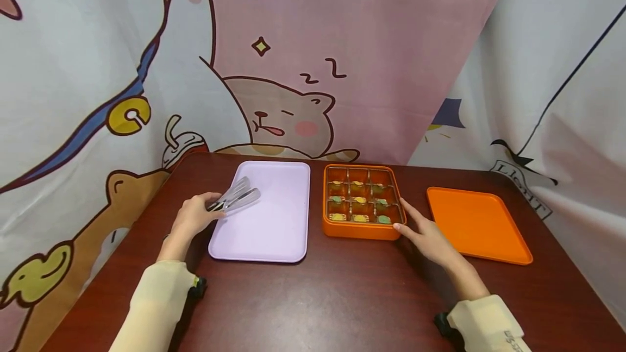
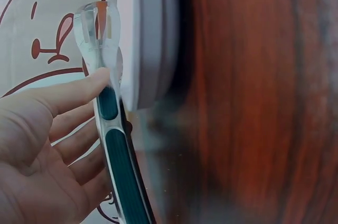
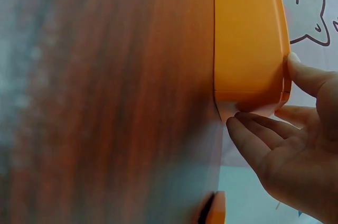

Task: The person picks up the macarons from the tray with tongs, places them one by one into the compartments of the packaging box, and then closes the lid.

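Observation:
My left hand (image 1: 193, 216) grips a pair of tongs (image 1: 235, 198) with clear heads over the left part of a lilac tray (image 1: 274, 232). In the left wrist view, the thumb lies along one arm of the tongs (image 2: 108, 102), which has dark green grip inlays. My right hand (image 1: 427, 237) touches the near right corner of an orange box (image 1: 362, 231), thumb at its rim and extended fingers along its side. A clear divided insert (image 1: 373, 195) sits inside the box, with small yellow and green pieces in its compartments.
A flat orange tray (image 1: 479, 224) lies to the right of the box, beyond my right hand. All this stands on a dark reddish-brown wooden table (image 1: 332, 303). A curtain (image 1: 381, 58) with cartoon animals hangs right behind the table's far edge.

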`<state>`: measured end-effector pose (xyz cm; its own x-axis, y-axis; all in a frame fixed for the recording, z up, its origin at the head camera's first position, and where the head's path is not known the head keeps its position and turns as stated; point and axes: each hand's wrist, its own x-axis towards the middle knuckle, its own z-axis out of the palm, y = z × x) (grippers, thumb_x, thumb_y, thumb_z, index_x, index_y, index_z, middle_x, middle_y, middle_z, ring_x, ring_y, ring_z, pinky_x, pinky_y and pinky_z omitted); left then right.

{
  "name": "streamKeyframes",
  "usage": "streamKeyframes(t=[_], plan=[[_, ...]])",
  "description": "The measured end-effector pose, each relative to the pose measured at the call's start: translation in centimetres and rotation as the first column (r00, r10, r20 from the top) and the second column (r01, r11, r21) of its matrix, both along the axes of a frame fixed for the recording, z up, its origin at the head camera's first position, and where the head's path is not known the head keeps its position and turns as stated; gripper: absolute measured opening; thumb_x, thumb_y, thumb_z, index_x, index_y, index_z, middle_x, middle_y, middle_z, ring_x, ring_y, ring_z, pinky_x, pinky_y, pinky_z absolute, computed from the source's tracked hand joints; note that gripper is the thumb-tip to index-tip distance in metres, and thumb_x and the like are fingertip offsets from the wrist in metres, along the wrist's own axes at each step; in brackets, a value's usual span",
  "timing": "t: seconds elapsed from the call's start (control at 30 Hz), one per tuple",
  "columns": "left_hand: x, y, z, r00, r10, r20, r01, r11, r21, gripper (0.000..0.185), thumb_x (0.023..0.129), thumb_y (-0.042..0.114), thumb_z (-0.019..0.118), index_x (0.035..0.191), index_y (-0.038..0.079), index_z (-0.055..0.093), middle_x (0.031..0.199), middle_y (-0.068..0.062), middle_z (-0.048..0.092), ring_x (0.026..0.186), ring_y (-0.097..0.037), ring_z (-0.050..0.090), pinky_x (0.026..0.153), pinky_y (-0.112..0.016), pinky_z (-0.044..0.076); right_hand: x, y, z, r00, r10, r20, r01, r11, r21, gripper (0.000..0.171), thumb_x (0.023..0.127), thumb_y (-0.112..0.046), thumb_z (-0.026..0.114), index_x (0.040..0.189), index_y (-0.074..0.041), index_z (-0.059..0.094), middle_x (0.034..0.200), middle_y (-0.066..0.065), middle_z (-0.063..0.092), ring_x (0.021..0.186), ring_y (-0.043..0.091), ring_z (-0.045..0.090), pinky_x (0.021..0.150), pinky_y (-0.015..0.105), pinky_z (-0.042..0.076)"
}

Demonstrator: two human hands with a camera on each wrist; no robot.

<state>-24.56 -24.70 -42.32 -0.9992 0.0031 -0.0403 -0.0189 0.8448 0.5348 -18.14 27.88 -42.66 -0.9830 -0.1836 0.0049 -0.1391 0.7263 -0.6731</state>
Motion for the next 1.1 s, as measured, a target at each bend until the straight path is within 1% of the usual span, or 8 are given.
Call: streamKeyframes(t=[0.13,0.23,0.47,0.63,0.73,0.87,1.0,1.1], plan=[[0.2,0.2,0.4,1.0,-0.002,-0.031,0.003,1.0,0.017,0.053,0.09,0.022,0.073,0.138,0.004,0.058,0.136,-0.026,0.059,0.123,-0.045,0.056,0.099,-0.061,0.044,-0.1,0.1,0.4,1.0,0.01,-0.007,-0.01,1.0,0.014,0.072,0.103,-0.032,0.054,0.159,-0.005,0.018,0.158,0.031,0.027,0.141,0.054,0.032,0.108,0.071,0.03],[0.3,0.4,0.7,0.999,-0.004,-0.052,0.006,1.0,0.027,0.051,0.09,0.021,0.072,0.137,0.005,0.058,0.135,-0.024,0.061,0.124,-0.043,0.057,0.102,-0.061,0.042,-0.2,0.3,0.7,1.0,0.009,-0.003,-0.009,1.0,0.011,0.072,0.102,-0.032,0.056,0.158,-0.003,0.021,0.157,0.032,0.029,0.141,0.054,0.032,0.108,0.071,0.03],[0.6,0.9,1.2,0.996,0.002,-0.087,0.002,0.999,0.037,0.05,0.091,0.02,0.072,0.136,0.005,0.059,0.137,-0.022,0.06,0.125,-0.044,0.056,0.101,-0.061,0.043,-0.1,1.1,1.1,1.0,0.005,0.01,-0.005,1.0,-0.009,0.071,0.102,-0.033,0.056,0.156,0.0,0.024,0.152,0.033,0.038,0.136,0.052,0.041,0.104,0.065,0.04],[0.8,1.9,1.7,0.993,0.0,-0.12,0.006,0.998,0.057,0.048,0.091,0.019,0.071,0.136,0.007,0.06,0.133,-0.023,0.063,0.121,-0.042,0.06,0.097,-0.058,0.047,0.0,2.1,1.6,1.0,0.015,-0.019,-0.015,1.0,0.014,0.068,0.102,-0.034,0.055,0.155,0.001,0.029,0.147,0.032,0.046,0.128,0.049,0.052,0.097,0.059,0.048],[0.9,2.7,1.9,0.989,-0.004,-0.147,0.015,0.997,0.07,0.047,0.09,0.018,0.072,0.135,0.007,0.061,0.131,-0.024,0.064,0.119,-0.041,0.062,0.094,-0.057,0.048,0.1,2.7,1.8,0.999,0.019,-0.048,-0.017,0.999,0.039,0.065,0.103,-0.032,0.055,0.153,0.002,0.031,0.144,0.031,0.05,0.125,0.049,0.055,0.096,0.059,0.049],[0.9,4.2,2.4,0.982,-0.021,-0.189,0.038,0.996,0.082,0.046,0.088,0.018,0.074,0.131,0.007,0.064,0.127,-0.022,0.067,0.116,-0.04,0.064,0.092,-0.056,0.049,0.2,3.6,2.1,0.997,0.011,-0.076,-0.006,0.998,0.063,0.063,0.103,-0.03,0.055,0.151,0.004,0.035,0.141,0.031,0.053,0.123,0.05,0.056,0.098,0.062,0.045],[1.0,6.3,2.9,0.973,-0.052,-0.225,0.08,0.99,0.117,0.046,0.087,0.019,0.076,0.13,0.007,0.065,0.129,-0.018,0.067,0.116,-0.038,0.065,0.096,-0.054,0.049,0.4,4.7,2.5,0.998,-0.017,-0.067,0.022,0.997,0.077,0.064,0.102,-0.034,0.055,0.151,0.003,0.036,0.142,0.03,0.052,0.126,0.052,0.052,0.098,0.065,0.042],[1.1,8.2,3.3,0.962,-0.087,-0.258,0.127,0.981,0.147,0.047,0.086,0.021,0.077,0.129,0.008,0.066,0.128,-0.015,0.068,0.115,-0.036,0.067,0.097,-0.051,0.05,0.6,5.6,2.7,0.998,-0.041,-0.052,0.046,0.994,0.097,0.065,0.102,-0.037,0.054,0.151,0.003,0.036,0.144,0.032,0.05,0.129,0.053,0.047,0.097,0.067,0.04]])
